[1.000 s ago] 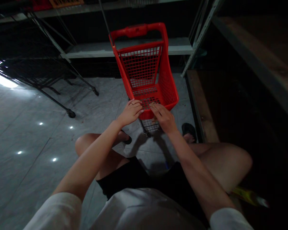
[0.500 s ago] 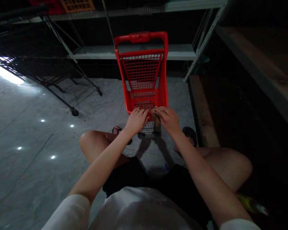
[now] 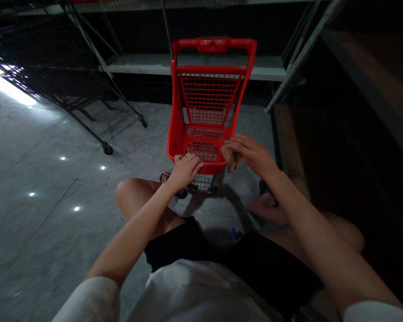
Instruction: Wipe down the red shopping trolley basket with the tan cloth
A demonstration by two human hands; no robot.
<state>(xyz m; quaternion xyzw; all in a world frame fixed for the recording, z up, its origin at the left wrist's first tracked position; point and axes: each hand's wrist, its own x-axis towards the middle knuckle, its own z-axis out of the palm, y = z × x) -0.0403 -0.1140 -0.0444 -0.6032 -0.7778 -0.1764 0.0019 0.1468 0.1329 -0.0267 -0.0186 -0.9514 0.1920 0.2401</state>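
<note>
A red plastic shopping cart [image 3: 210,99] stands upright in front of me, its handle on the far side and its basket facing me. My left hand [image 3: 185,171] is closed over the near rim of the basket, left of its middle. At the near right corner of the rim, my right hand [image 3: 253,154] holds a crumpled brown cloth [image 3: 231,157] against the red plastic. The cloth hangs partly below the fingers. Through the grid, the basket floor shows.
Behind the cart runs a white metal shelf [image 3: 141,66]. A dark wire cart [image 3: 47,76] on castors stands at the left. At the right is a brown ledge [image 3: 287,129]. A small blue object [image 3: 234,233] lies on the grey floor [image 3: 50,241] between my legs.
My right hand has moved right with the cloth, from the front rim to the near right corner. The left hand stays on the rim. The cart appears slightly turned.
</note>
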